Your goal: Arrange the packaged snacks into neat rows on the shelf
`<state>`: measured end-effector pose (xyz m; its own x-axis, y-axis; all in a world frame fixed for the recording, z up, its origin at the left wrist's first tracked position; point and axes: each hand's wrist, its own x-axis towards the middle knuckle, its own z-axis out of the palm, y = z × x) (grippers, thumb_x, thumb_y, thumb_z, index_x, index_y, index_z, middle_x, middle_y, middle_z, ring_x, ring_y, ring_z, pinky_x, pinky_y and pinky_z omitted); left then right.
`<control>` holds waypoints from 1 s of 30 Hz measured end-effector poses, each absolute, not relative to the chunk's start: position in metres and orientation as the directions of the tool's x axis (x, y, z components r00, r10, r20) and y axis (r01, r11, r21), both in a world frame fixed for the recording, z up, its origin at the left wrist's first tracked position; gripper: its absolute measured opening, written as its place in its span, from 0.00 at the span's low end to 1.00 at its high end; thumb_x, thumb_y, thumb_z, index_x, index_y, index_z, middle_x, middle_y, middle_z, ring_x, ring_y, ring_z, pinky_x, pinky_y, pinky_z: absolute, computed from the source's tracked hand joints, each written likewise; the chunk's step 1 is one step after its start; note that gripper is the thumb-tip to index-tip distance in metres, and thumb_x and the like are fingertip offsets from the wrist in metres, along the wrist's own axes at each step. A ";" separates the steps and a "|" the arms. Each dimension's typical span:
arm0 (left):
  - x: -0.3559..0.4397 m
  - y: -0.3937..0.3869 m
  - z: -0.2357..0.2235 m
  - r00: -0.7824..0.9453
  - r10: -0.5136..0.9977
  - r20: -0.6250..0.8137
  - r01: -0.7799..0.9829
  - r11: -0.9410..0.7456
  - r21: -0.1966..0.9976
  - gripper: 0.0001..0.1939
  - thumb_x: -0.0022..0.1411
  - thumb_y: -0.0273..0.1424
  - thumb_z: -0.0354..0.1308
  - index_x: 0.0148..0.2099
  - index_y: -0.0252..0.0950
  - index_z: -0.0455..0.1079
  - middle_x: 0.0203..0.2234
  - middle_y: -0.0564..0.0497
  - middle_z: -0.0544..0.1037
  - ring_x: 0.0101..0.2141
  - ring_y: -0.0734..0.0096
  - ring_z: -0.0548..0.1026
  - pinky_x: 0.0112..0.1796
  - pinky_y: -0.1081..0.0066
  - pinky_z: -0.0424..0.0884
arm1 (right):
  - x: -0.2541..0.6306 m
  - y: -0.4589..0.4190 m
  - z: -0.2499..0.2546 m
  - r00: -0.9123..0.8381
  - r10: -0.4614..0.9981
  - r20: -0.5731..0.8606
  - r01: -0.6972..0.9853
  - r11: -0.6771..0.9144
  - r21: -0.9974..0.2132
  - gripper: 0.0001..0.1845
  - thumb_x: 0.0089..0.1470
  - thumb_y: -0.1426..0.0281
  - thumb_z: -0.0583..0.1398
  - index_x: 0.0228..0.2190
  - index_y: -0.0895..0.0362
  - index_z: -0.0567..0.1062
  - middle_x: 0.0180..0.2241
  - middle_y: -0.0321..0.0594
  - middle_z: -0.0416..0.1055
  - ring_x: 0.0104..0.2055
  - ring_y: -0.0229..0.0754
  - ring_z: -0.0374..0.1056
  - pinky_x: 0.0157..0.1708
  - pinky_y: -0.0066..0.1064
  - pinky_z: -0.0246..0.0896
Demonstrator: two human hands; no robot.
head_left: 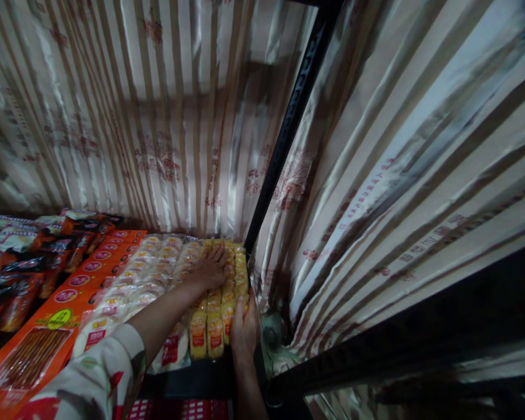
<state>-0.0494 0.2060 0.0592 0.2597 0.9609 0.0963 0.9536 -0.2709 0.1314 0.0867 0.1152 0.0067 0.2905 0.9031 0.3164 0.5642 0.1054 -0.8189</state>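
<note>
My left hand (210,269) lies open on top of rows of small yellow-wrapped snack packs (215,333), its fingers spread toward the back. At the right end of the same rows, my right hand (244,329) rests upright along their side with its fingers stretched out; part of them is hidden. The yellow packs have red and orange labels and stand in tight columns. Just left of them, beside my left forearm, are clear-wrapped white round crackers (175,345) with red labels.
Orange bags of brown sticks (37,350) and orange-black snack packets (56,251) lie farther left on the shelf. A black metal post (284,137) rises at the right corner. Pleated printed sheeting (175,134) hangs behind. A dark beam (402,315) crosses the right; a red basket (201,409) shows below.
</note>
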 end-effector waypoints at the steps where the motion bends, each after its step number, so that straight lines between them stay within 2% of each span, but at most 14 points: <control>1: -0.050 0.206 0.059 0.261 0.961 0.097 0.953 -0.272 0.132 0.28 0.69 0.41 0.33 0.65 0.34 0.53 0.64 0.41 0.51 0.64 0.58 0.47 0.59 0.50 0.45 | 0.087 0.115 0.006 0.290 0.902 0.320 0.564 0.109 -0.818 0.38 0.59 0.51 0.42 0.54 0.69 0.65 0.53 0.61 0.65 0.57 0.53 0.60 0.55 0.43 0.52; 9: -0.061 0.214 0.067 0.220 0.964 0.151 0.963 -0.239 0.126 0.27 0.69 0.40 0.32 0.65 0.34 0.51 0.64 0.42 0.52 0.64 0.57 0.47 0.59 0.51 0.47 | 0.087 0.113 0.004 0.349 0.875 0.335 0.542 0.103 -0.834 0.37 0.58 0.50 0.44 0.55 0.67 0.63 0.55 0.59 0.63 0.58 0.53 0.59 0.55 0.44 0.53; 16: -0.053 0.237 0.071 0.274 0.942 0.195 0.947 -0.300 0.116 0.25 0.69 0.39 0.34 0.64 0.37 0.55 0.63 0.43 0.54 0.63 0.58 0.50 0.59 0.49 0.49 | 0.086 0.110 0.008 0.353 0.875 0.333 0.580 0.075 -0.811 0.36 0.59 0.52 0.44 0.56 0.66 0.63 0.55 0.58 0.63 0.58 0.54 0.59 0.55 0.45 0.53; 24: -0.044 0.241 0.064 0.307 0.940 0.148 0.938 -0.325 0.118 0.25 0.69 0.37 0.33 0.62 0.33 0.57 0.60 0.41 0.61 0.61 0.59 0.55 0.58 0.52 0.51 | 0.084 0.111 0.010 0.336 0.909 0.245 0.558 0.018 -0.830 0.36 0.59 0.51 0.42 0.55 0.65 0.65 0.55 0.57 0.63 0.58 0.54 0.59 0.55 0.44 0.53; 30: -0.044 0.238 0.059 0.302 0.939 0.166 0.939 -0.323 0.117 0.25 0.69 0.38 0.35 0.63 0.35 0.57 0.61 0.42 0.60 0.61 0.59 0.55 0.58 0.52 0.52 | 0.085 0.112 0.011 0.327 0.897 0.298 0.567 0.066 -0.821 0.35 0.59 0.52 0.42 0.55 0.65 0.64 0.53 0.57 0.65 0.57 0.52 0.60 0.53 0.42 0.55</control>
